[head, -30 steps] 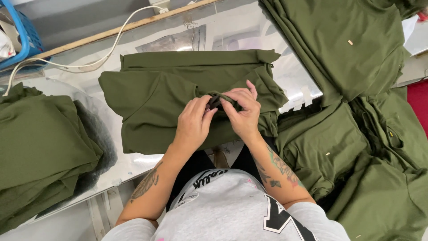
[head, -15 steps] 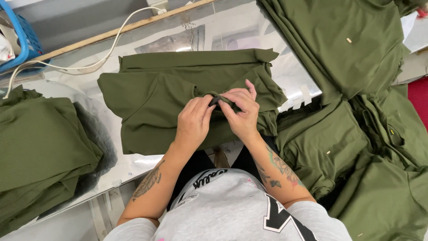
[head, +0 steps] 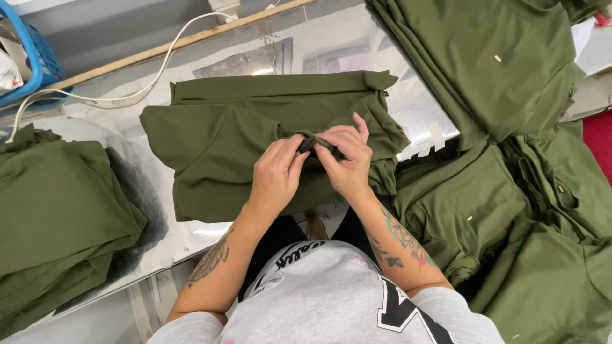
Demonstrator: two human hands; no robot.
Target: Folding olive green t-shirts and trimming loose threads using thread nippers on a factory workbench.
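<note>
My left hand (head: 275, 175) and my right hand (head: 344, 162) meet over the middle of a folded olive-green garment (head: 217, 153) that lies spread on the shiny table (head: 414, 108) straight in front of me. Both hands are closed in a pinch: the fingertips of each are clamped on a small dark piece (head: 308, 144) at a fold of the cloth, the two hands touching one another there, with my right little finger raised. What the dark piece is I cannot tell, as my fingers hide most of it. The garment sits near the table's near edge, its far side folded into a straight band. To the left, a stack of the same green cloth (head: 57, 210) rests on the table, well apart from the garment. To the right, a large heap of green garments (head: 510, 159) runs from the far side to the near side, just beside the garment's right end. At the far left stands a blue plastic basket (head: 35, 60); something white shows inside it, too little in view to name. A white cable (head: 127, 95) curves across the far part of the table from the basket's side toward a wooden strip (head: 191, 41).
</note>
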